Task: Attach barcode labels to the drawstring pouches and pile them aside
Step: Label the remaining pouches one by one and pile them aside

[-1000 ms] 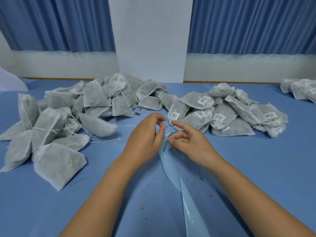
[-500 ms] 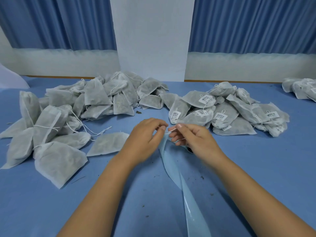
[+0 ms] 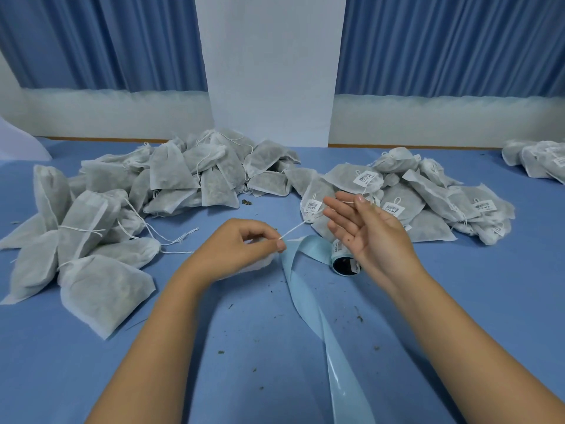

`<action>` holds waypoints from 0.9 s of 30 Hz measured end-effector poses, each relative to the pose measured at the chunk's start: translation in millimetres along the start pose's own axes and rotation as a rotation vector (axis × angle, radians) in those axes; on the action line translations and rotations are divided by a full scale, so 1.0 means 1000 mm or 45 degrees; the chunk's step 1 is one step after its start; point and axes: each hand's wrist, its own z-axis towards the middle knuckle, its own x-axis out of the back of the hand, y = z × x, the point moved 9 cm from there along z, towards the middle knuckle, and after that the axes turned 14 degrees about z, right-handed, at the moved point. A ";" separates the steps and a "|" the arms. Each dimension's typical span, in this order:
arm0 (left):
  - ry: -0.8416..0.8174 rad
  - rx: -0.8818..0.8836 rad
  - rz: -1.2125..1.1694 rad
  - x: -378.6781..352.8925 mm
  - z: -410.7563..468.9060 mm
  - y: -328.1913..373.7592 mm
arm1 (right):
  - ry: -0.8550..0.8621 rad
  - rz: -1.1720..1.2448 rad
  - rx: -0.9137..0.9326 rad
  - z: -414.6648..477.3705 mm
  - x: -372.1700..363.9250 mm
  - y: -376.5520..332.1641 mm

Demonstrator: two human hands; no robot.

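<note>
Space for moving lies on the blue bench [image 3: 91, 377] toward 6 o'clock, hemmed by a heap of bare pouches [image 3: 128, 209] at 10 o'clock, a labelled heap [image 3: 428, 203] at 1 o'clock and the backing strip [image 3: 308, 301] running from the label roll [image 3: 344, 255] down to 5 o'clock. At centre the left hand [image 3: 238, 249] pinches the drawstring [image 3: 293, 230] of a pouch [image 3: 260, 266] mostly hidden beneath it, the string's long axis pointing to 2 o'clock at the right hand [image 3: 373, 234], which is palm up with fingers straight and grips nothing plain to see. Blue curtains [image 3: 107, 41] and a white wall [image 3: 272, 71] stand behind at 12 o'clock.
</note>
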 end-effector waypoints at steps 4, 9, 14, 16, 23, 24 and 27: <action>0.074 -0.048 -0.523 0.007 -0.004 0.013 | 0.008 -0.067 -0.006 -0.002 0.000 0.004; 0.238 0.042 -0.860 0.017 -0.005 0.011 | -0.188 -0.575 -0.051 -0.014 -0.021 0.027; 0.319 0.118 -0.463 0.024 -0.005 0.000 | -0.458 -0.825 0.027 -0.031 -0.045 0.038; 0.281 0.095 -0.245 0.021 -0.004 0.003 | -0.502 -0.844 0.081 -0.035 -0.050 0.035; -0.145 0.022 0.104 -0.011 -0.008 0.017 | -0.446 -0.691 0.150 -0.030 -0.049 0.015; -0.188 0.012 0.076 -0.014 -0.009 0.020 | -0.387 -0.624 0.124 -0.027 -0.044 0.014; -0.269 -0.026 -0.049 -0.022 -0.012 0.031 | -0.173 -0.348 -0.041 -0.017 -0.026 0.018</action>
